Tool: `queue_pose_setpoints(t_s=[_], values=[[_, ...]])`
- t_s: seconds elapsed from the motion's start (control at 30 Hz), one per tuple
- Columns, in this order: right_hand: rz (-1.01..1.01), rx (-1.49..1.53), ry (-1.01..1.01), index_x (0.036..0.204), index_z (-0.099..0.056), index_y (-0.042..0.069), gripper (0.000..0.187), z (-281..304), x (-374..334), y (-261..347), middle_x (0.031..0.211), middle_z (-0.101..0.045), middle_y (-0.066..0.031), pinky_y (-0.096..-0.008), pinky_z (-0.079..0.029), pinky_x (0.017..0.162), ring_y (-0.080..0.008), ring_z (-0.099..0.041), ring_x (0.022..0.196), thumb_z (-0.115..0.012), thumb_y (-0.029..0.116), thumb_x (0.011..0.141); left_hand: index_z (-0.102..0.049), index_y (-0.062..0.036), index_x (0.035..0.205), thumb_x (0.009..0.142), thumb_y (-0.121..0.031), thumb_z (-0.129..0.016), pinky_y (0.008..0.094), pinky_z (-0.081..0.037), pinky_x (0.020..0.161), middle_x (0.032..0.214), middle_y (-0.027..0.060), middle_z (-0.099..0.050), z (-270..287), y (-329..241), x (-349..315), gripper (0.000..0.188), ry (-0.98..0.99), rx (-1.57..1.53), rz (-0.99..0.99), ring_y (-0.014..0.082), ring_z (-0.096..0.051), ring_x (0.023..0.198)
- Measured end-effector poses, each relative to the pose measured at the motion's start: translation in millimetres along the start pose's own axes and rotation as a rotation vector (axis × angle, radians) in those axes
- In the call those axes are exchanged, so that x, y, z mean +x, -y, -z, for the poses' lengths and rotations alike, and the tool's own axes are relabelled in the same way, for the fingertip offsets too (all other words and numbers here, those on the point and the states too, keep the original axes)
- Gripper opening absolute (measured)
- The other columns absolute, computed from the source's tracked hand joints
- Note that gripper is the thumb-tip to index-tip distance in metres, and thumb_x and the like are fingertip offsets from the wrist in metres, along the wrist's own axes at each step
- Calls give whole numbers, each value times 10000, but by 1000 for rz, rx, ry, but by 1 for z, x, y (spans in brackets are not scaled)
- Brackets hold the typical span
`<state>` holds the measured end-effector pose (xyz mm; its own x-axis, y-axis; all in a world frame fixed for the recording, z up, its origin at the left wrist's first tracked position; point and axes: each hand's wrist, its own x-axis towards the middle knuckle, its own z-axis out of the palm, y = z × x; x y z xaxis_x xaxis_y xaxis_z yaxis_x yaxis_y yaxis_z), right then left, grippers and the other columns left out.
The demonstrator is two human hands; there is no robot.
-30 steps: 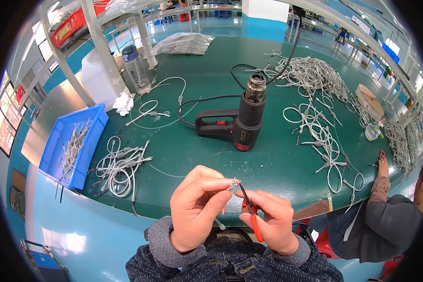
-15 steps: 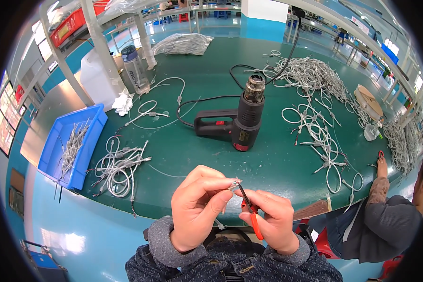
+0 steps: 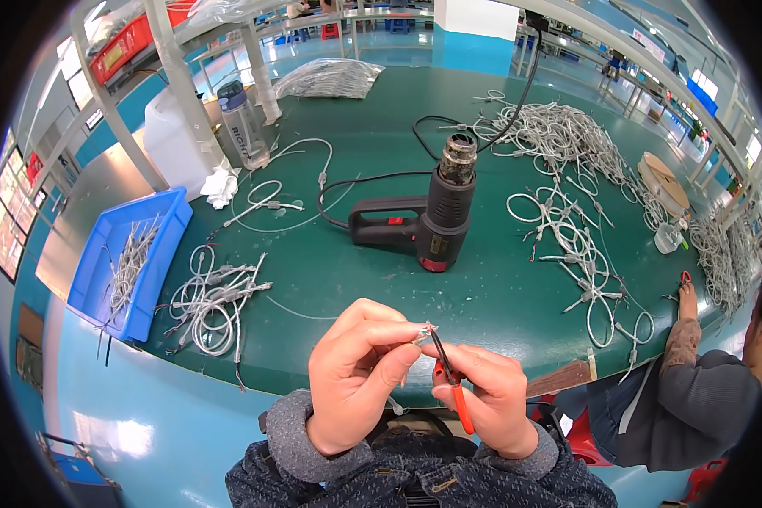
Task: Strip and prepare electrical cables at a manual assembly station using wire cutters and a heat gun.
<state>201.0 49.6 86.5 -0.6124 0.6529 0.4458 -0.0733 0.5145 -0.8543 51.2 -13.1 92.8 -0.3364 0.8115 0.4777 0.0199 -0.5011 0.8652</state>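
Note:
Between the thumb and fingertips of my left hand (image 3: 360,372) is the stripped end of a grey cable (image 3: 420,335), with fine wires showing. My right hand (image 3: 491,394) is closed round small red-handled cutters (image 3: 455,391), whose dark jaws point up and meet the wires at my left fingertips. Whether the blades are parted is too small to tell. Part of the grey cable hangs below my left hand near the table edge. Past my hands, a black heat gun (image 3: 445,212) stands on the green table (image 3: 339,292), nozzle up.
Coiled grey cables (image 3: 216,305) lie at left, beside a blue tray (image 3: 157,279) of cable pieces. More cables (image 3: 567,140) heap at right, near a tan spool (image 3: 665,182). A bottle (image 3: 244,127) stands back left. A co-worker's hand (image 3: 688,300) rests at the right edge.
The cutters have shifted very slightly at the wire ends. Both hands otherwise keep almost the same place and grip.

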Motion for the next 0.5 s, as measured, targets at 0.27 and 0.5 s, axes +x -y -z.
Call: queue_pose_setpoints(t_s=[0.27,0.5], values=[[-18,-43,1,1091,-635,-2,403,1,1,2,694,-586,-83,-265,-442,566,-160,-571,618,-694,39,695,-628,27,1026,839,52,-599,195,-437,554,968,105,-538,2,0,1,191,11,21,-5,86,-536,684],[-16,-109,7,1087,-637,0,403,3,2,5,685,-578,-97,-271,-445,569,-175,-567,610,-705,35,691,-648,18,1015,825,49,-619,189,-421,570,943,92,-549,3,-4,1,194,-10,86,2,85,-534,716]])
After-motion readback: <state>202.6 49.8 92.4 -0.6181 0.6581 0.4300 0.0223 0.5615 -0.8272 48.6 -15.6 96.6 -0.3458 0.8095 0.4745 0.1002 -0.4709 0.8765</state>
